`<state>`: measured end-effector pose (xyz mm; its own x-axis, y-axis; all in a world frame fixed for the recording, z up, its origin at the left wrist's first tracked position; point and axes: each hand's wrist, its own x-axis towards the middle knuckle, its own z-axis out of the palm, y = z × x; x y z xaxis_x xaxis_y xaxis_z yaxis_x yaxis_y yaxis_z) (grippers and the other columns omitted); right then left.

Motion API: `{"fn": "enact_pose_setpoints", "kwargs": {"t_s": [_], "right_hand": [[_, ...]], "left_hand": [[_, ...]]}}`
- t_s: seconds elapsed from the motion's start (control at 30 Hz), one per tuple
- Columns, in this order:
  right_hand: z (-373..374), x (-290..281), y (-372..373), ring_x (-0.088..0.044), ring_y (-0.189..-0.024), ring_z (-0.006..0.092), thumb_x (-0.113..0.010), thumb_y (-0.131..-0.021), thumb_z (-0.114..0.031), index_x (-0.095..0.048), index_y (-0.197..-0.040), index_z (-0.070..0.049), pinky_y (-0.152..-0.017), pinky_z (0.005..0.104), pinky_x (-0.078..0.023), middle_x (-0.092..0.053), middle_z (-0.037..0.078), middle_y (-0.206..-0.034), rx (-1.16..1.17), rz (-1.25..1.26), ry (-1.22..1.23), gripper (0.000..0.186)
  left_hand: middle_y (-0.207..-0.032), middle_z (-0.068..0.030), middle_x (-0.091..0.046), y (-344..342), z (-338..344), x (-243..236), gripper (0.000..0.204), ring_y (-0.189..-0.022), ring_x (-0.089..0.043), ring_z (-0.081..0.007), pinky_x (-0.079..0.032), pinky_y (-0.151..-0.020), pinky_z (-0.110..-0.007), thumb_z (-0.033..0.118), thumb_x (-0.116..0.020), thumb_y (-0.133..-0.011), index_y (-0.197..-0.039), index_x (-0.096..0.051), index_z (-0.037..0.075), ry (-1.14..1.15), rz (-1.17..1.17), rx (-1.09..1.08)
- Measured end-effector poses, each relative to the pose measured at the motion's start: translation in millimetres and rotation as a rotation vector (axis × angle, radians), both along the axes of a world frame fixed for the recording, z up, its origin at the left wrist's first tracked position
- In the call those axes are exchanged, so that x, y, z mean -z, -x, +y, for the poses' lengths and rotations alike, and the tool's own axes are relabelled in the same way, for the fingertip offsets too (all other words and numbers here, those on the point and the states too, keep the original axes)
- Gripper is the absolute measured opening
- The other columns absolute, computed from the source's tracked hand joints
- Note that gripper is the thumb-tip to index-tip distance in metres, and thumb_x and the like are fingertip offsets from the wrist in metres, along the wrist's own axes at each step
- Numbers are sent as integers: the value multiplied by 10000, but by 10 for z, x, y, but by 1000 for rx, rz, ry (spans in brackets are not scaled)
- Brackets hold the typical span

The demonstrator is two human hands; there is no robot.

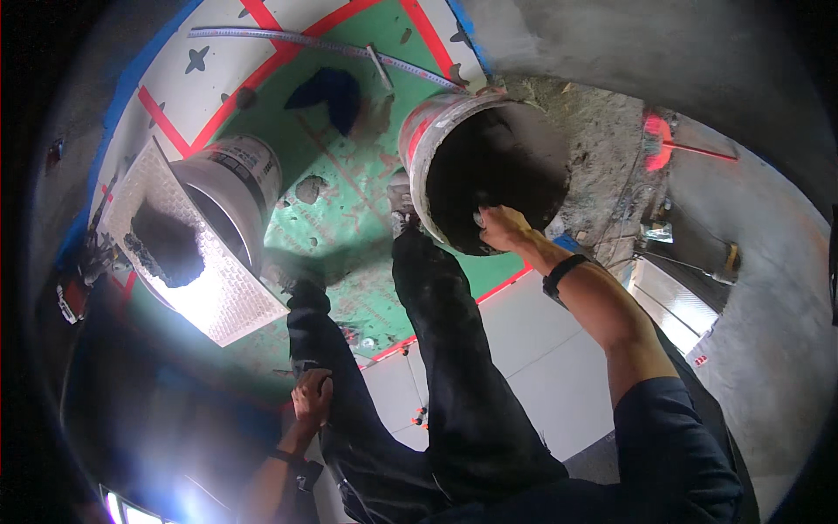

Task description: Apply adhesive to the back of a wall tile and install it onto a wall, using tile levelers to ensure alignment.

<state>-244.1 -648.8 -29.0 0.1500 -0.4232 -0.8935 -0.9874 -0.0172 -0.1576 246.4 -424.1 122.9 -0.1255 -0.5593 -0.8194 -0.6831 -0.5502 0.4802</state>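
The floor over there has a green sheet [349, 162] on it, smudged with grey and marked off by red tape [281, 58]; pale tiles [546, 367] show beside it. A wide bucket [424, 131] and a smaller pail [253, 166] sit down there, a grey lump [310, 189] between them, and farther off lies a long measuring strip [319, 40].

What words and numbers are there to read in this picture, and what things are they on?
Nothing reads clearly enough to quote.
Left bucket: dark printing on its side, too small and blurred.
Measuring tape: tiny marks, too small to read.
Green floor sheet: faint red marks, maybe printing, too blurred.
Big bucket: a red patch; I cannot tell any words on it.
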Motion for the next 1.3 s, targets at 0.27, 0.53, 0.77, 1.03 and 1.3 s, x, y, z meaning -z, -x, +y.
{"fn": "enact_pose_setpoints", "kwargs": {"t_s": [0.27, 0.53, 0.77, 1.03, 1.3], "right_hand": [[54, 512, -254, -643, -961, 450, -666, -777, -220, -570, -1075, 5, -813, 508, -534, -680, 248, -947, 240, -157, 235, 385], [324, -493, -267, -648, -821, 459, -670, -801, -146, -504, -965, -4, -683, 475, -509, -653, 236, -834, 691, -324, 394, 273], [649, -1486, -545, -652, -707, 321, -675, -861, -133, -509, -1047, -20, -617, 399, -491, -634, 173, -797, 783, -189, 621, 273], [1265, -3303, -1888, -641, -678, 336, -639, -923, -180, -479, -1248, 50, -639, 402, -520, -627, 181, -792, 677, -334, 600, 429], [1817, -2262, -4452, -636, -673, 295, -725, -840, -164, -550, -917, -12, -625, 401, -488, -629, 150, -774, 659, -469, 349, 244]], "left_hand": [[-1051, -125, -675, 132, 167, -57, 273, -1006, -642, -334, -500, -902, -440, 255, -609, -881, -1072, -670, 71, 8, -87, 107], [-1118, -164, -702, 515, 43, -157, 377, -1020, -685, -305, -513, -917, -403, 291, -641, -913, -1211, -639, 60, -216, 8, -36], [-1070, -134, -716, 46, -77, -184, 358, -981, -691, -236, -521, -876, -358, 263, -642, -926, -1223, -632, 64, -60, 116, -273], [-1077, -174, -704, -1246, 699, -202, 367, -1000, -676, -313, -519, -871, -380, 310, -605, -917, -1182, -643, 59, -10, -116, -337], [-1058, -184, -706, -1733, 1384, -180, 387, -997, -670, -393, -524, -849, -426, 367, -575, -939, -1215, -625, 101, 86, -192, -476]]}}
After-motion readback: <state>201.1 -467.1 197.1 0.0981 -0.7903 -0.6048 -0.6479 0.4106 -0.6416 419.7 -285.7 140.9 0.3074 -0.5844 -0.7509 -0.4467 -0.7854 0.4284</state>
